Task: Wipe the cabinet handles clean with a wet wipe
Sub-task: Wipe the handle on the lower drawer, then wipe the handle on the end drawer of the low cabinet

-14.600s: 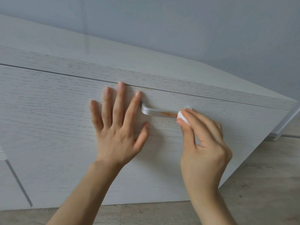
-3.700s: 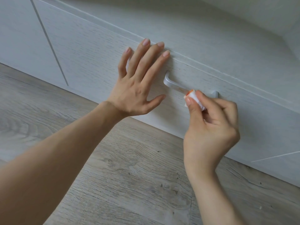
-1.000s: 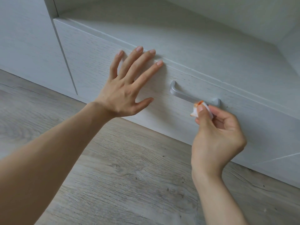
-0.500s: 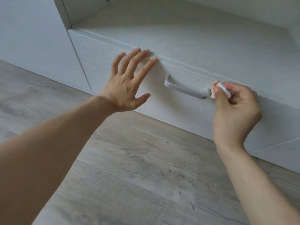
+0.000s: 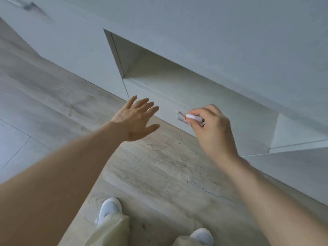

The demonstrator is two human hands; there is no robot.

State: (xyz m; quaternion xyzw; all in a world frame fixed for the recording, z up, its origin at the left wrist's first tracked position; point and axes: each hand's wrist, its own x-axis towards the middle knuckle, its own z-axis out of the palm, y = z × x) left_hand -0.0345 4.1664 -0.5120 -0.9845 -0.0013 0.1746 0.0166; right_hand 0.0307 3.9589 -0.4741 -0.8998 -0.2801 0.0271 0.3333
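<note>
A silver bar handle point(image 5: 180, 117) sits on the low white drawer front point(image 5: 166, 105) of the cabinet. My right hand point(image 5: 212, 129) pinches a folded white wet wipe point(image 5: 193, 117) with an orange stain at its tip, held in front of the handle's right part. Whether the wipe touches the handle is unclear. My left hand point(image 5: 137, 118) hovers with fingers spread, left of the handle and off the drawer front.
An open niche point(image 5: 159, 71) sits above the drawer, with tall white cabinet panels point(image 5: 71, 41) to the left and more low fronts point(image 5: 292, 167) to the right. Wood-look floor point(image 5: 156, 166) lies below. My two white shoes point(image 5: 109, 209) stand near the bottom.
The view has pulled back and up from the cabinet. My left hand has lifted off the drawer front. My right hand with the wipe has shifted from the handle's right end toward its middle.
</note>
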